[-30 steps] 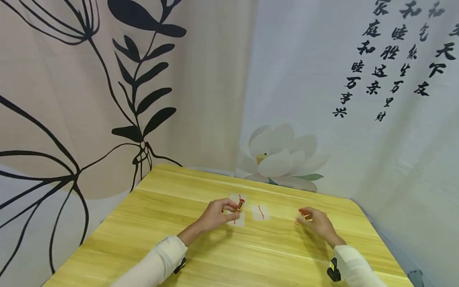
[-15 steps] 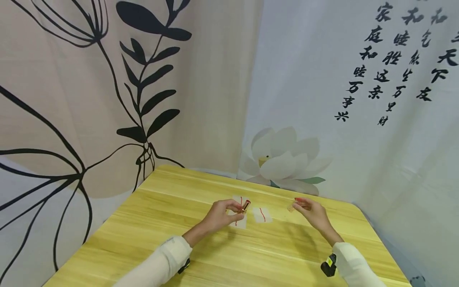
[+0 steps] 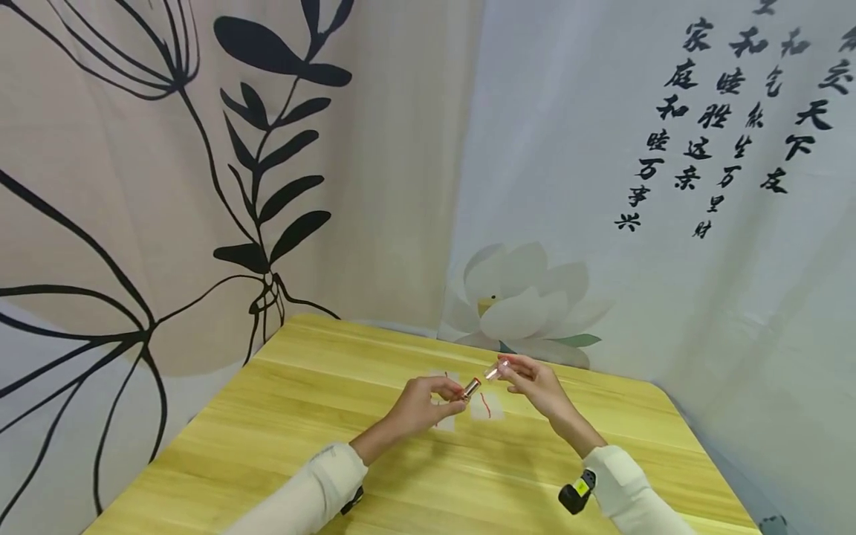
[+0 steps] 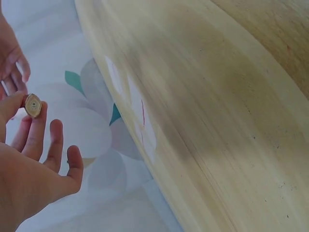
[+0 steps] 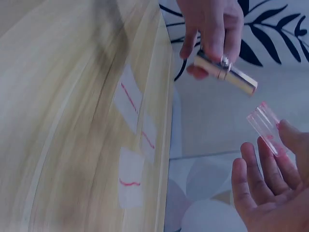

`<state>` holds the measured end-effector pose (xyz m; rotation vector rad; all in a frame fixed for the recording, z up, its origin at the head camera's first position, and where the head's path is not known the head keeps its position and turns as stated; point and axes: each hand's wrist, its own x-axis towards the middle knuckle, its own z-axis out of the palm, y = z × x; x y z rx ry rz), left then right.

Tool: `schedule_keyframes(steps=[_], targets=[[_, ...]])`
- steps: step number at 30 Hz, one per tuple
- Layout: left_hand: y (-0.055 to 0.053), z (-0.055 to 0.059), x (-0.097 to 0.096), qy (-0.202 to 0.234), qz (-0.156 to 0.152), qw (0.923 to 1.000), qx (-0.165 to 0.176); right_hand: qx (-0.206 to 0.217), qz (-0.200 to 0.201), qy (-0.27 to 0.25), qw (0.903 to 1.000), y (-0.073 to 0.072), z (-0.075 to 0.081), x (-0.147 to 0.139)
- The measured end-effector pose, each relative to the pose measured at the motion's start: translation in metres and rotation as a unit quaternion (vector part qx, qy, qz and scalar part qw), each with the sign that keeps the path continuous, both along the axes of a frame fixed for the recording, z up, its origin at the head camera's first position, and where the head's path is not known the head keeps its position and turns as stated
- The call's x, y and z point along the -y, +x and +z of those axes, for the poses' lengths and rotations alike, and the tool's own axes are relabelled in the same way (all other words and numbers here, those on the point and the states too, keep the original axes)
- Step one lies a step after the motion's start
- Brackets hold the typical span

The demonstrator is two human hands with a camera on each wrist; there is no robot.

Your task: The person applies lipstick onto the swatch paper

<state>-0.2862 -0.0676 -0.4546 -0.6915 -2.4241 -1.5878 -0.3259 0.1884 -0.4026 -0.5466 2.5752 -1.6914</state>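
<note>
My left hand point(image 3: 423, 405) pinches a gold lipstick tube point(image 3: 472, 388) between thumb and fingers, tilted above the table. Its round base point(image 4: 33, 106) faces the camera in the left wrist view. Across from it, my right hand point(image 3: 537, 384) pinches a clear, pink-tinted lipstick cap point(image 5: 267, 128) by one end. The cap's other end points toward the lipstick, and a small gap separates the two in the right wrist view. Beneath them lie white paper slips with red strokes, one slip point(image 5: 129, 99) nearest the lipstick's side of that view.
A yellow wood-grain table point(image 3: 321, 371) spreads below both hands. Two more marked slips, a middle slip point(image 5: 151, 128) and a lower slip point(image 5: 130, 193), lie close by. Behind the far edge hangs a printed curtain point(image 3: 388, 186). Each wrist wears a black camera point(image 3: 576, 492).
My right hand has moved left and up with the cap, close to the lipstick. My left hand has shifted slightly right, still holding the lipstick.
</note>
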Motion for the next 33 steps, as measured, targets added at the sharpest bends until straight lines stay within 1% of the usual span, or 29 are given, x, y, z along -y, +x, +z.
schedule_keyframes(steps=[6, 10, 15, 22, 24, 30, 33], targets=[[0.001, 0.000, 0.003, 0.004, 0.000, 1.0000, -0.004, -0.004, 0.033, -0.001, 0.9995, 0.005, 0.004, 0.011], [0.002, 0.001, 0.004, 0.000, -0.001, 1.0000, -0.002, -0.004, 0.051, 0.006, 0.9986, 0.007, 0.002, 0.012], [0.003, 0.002, 0.003, -0.003, -0.001, 1.0000, -0.004, -0.007, 0.064, 0.013, 0.9979, 0.009, 0.000, 0.014], [0.003, 0.005, 0.003, -0.012, 0.006, 0.9996, -0.023, -0.012, 0.088, 0.020, 0.9958, 0.013, -0.003, 0.017], [0.003, 0.006, 0.003, -0.015, 0.008, 0.9995, -0.027, -0.014, 0.092, 0.021, 0.9955, 0.013, -0.003, 0.018], [0.002, 0.005, 0.005, -0.017, 0.010, 0.9995, -0.025, -0.012, 0.092, 0.023, 0.9954, 0.014, -0.006, 0.022], [0.002, 0.004, 0.005, -0.007, 0.008, 0.9997, -0.024, -0.012, 0.090, 0.024, 0.9956, 0.015, -0.007, 0.024]])
